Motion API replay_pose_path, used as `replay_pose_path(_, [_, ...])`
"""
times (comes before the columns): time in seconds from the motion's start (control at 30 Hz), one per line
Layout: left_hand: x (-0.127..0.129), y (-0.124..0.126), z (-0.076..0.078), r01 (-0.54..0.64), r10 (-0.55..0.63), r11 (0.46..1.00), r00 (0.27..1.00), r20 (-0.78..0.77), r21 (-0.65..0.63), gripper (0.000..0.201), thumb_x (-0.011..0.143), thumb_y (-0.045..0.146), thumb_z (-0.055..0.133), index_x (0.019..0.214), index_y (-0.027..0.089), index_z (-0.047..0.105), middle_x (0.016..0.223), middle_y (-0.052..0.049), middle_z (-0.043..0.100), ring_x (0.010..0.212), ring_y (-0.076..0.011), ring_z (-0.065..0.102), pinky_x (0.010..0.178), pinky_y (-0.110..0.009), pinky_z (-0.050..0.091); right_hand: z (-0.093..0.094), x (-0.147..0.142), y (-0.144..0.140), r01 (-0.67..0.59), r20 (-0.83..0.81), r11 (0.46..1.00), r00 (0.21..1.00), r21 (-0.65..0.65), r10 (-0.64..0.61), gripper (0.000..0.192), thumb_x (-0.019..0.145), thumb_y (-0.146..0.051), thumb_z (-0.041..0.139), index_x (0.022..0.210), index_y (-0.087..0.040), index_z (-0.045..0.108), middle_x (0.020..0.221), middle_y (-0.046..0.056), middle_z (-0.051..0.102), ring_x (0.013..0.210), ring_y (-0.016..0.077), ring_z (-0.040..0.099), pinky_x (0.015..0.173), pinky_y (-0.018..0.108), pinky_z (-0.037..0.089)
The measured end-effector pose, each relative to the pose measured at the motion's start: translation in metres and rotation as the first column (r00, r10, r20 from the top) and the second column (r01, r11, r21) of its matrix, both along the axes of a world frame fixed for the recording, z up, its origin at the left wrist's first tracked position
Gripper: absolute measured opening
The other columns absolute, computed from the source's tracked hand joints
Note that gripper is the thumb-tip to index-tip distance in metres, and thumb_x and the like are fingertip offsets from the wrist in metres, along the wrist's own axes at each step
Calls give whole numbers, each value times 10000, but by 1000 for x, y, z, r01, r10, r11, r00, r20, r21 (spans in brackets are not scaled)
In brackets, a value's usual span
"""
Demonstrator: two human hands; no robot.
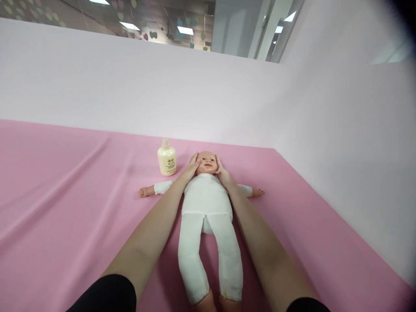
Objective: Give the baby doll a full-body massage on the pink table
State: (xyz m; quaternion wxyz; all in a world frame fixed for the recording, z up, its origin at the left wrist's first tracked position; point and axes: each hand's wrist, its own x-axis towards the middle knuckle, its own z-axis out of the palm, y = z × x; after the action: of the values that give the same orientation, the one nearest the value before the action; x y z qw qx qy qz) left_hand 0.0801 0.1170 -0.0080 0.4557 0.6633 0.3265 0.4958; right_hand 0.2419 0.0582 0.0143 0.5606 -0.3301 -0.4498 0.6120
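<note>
A baby doll (206, 195) in a white top and trousers lies on its back, arms spread to both sides. My left hand (192, 168) rests along one side of its head (207, 158), fingers stretched out and thumb at the cheek. Against the other side of the head lies my right hand (222, 172), its fingers also extended. Both palms touch the head, which sits between them. Just left of the head stands a cream-coloured bottle (167, 160) with dark printing, upright. My forearms run alongside the doll's body and partly cover its arms.
Pink padding (81, 208) with creases on the left lies beneath the doll. A white wall (136, 91) rises behind it, and another wall (351, 130) stands on the right. Glass above the back wall shows ceiling lights and hanging coloured shapes.
</note>
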Motion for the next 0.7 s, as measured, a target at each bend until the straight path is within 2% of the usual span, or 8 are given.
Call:
replay_pose_path(0.13, [-2,-4,0,4,-3,1000,999,-54,19,991,656,502,702,1457,237,183,1529,-72,164,1385,-276,212,1130,-379,211,-5,4,4,8,90,1000,996,1,-8,1024,542,-145,436,1468,-313,31,1417,-60,410,1229,180,489,1065,384,388])
replay_pose_path(0.23, [-4,-8,3,7,-4,999,996,-92,40,1130,557,429,791,1464,235,145,1528,-91,141,1384,-290,205,1124,-381,219,-9,10,6,32,241,999,970,9,-33,1031,572,-130,516,1457,-361,41,1448,-65,361,1223,198,491,1036,383,414])
replay_pose_path(0.37, [-6,-11,7,8,0,998,992,-129,60,1184,522,391,816,1468,212,128,1526,-111,120,1397,-296,156,1131,-377,199,-9,15,5,49,372,997,926,59,-67,1076,594,-155,653,1457,-358,44,1466,-24,332,1232,213,482,1049,374,390])
replay_pose_path(0.5, [-7,-13,9,15,-8,999,990,-140,51,1197,514,365,821,1470,227,114,1527,-109,111,1399,-291,149,1132,-379,197,-5,14,1,32,382,998,923,53,-49,1122,599,-183,696,1460,-339,-6,1475,5,317,1234,221,483,1040,360,398])
replay_pose_path(0.7, [-7,-16,11,23,-8,995,989,-144,97,1178,515,337,822,1467,259,132,1527,-88,131,1402,-286,142,1139,-384,182,-6,14,0,32,376,998,925,56,-51,1118,598,-185,699,1458,-349,4,1473,-9,320,1238,230,482,1047,385,396])
